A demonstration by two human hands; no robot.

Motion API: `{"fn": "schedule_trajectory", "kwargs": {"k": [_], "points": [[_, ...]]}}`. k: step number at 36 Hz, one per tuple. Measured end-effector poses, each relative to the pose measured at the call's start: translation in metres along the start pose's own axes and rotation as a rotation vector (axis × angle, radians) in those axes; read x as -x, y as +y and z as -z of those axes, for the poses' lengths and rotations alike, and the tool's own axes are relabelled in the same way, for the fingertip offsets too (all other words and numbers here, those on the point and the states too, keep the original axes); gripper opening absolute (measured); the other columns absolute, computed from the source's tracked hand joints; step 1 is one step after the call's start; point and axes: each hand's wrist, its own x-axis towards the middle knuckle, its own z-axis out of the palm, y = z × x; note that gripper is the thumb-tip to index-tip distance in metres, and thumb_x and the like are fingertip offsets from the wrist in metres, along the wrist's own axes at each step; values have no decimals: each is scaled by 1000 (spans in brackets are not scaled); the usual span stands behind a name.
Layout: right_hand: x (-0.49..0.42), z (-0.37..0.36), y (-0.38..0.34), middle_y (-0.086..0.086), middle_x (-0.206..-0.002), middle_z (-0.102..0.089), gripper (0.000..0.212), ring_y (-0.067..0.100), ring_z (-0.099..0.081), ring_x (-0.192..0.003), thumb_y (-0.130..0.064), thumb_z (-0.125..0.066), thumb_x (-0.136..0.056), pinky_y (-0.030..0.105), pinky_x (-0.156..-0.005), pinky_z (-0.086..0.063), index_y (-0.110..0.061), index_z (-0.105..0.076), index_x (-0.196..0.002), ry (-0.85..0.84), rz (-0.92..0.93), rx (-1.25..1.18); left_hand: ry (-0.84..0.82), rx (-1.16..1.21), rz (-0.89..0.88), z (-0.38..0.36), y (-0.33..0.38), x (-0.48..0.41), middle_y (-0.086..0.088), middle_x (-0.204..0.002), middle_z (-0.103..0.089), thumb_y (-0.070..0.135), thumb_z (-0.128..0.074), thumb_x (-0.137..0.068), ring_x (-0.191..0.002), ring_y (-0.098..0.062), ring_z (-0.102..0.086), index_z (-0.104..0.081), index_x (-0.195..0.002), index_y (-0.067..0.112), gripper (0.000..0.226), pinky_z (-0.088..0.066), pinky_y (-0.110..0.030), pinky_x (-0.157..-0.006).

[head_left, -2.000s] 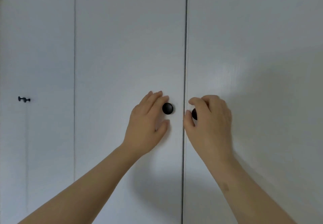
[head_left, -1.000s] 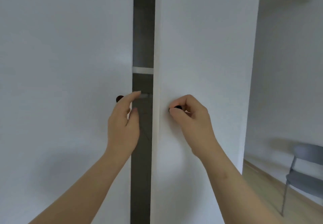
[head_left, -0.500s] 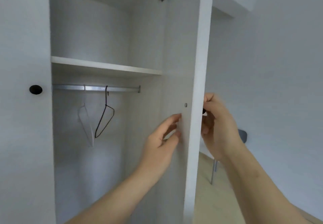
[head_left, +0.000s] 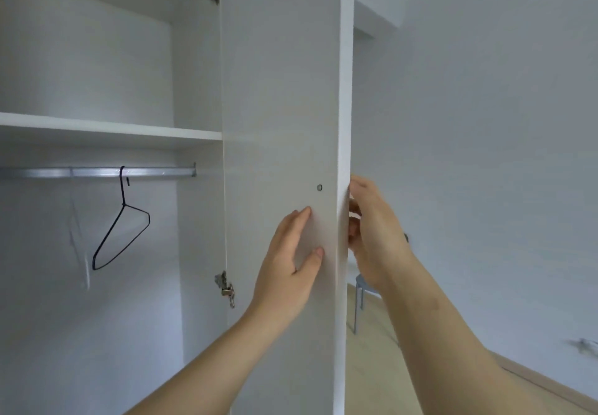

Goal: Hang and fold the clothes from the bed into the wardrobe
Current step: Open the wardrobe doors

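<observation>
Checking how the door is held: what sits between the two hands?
The open wardrobe door: the left hand lies flat on its inner face and the right hand is behind its edge, in the head view.

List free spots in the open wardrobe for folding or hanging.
Shelf above the rail: bare where visible. Rail: free between black hanger and right bracket; pale hanger crowds the left. Left hand and right hand flank the door edge.

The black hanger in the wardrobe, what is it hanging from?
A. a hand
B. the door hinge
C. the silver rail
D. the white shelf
C: the hook of the black hanger loops over the silver rail, which runs just below the white shelf.
</observation>
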Motion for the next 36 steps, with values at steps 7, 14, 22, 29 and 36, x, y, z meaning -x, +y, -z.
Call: {"fn": "schedule_trajectory", "kwargs": {"k": [7,14,22,29,36], "points": [[19,11,3,-11,-50,-46,30,7,-42,-50,-7,-45,-88,19,-52,-37,-27,-64,-77,260,282,297,-97,-156,-75,22,-7,9,38,-126,-33,15,-62,-87,-118,26,-28,-39,-116,47,48,-28,-5,-100],[19,-45,25,-15,-56,-55,24,2,-47,-52,-10,-49,-89,20,-59,-42,-23,-63,-74,-86,279,311,25,-218,-35,76,-12,1,23,-112,-48,31,-58,-76,-107,12,-45,-48,-104,46,33,-40,-10,-85],[2,-138,72,-17,-51,-54,30,-1,-47,-47,-7,-49,-90,16,-53,-39,-25,-60,-68,-291,127,206,179,-464,32,168,-35,14,12,-93,-46,11,-62,-85,-86,4,-52,-49,-90,44,36,-39,-2,-71],[6,-227,89,-7,-69,-55,25,8,-47,-54,-15,-50,-92,21,-57,-42,-27,-59,-72,-451,62,148,303,-777,67,271,-53,22,16,-92,-38,4,-60,-86,-80,0,-50,-58,-102,20,23,-40,-9,-72],[8,-283,98,-8,-76,-56,23,9,-48,-58,-18,-47,-92,19,-55,-42,-29,-57,-74,-518,43,139,410,-1161,150,359,-62,0,-12,-130,-41,10,-59,-85,-111,-32,-47,-52,-125,10,41,-41,-42,-87]]}}
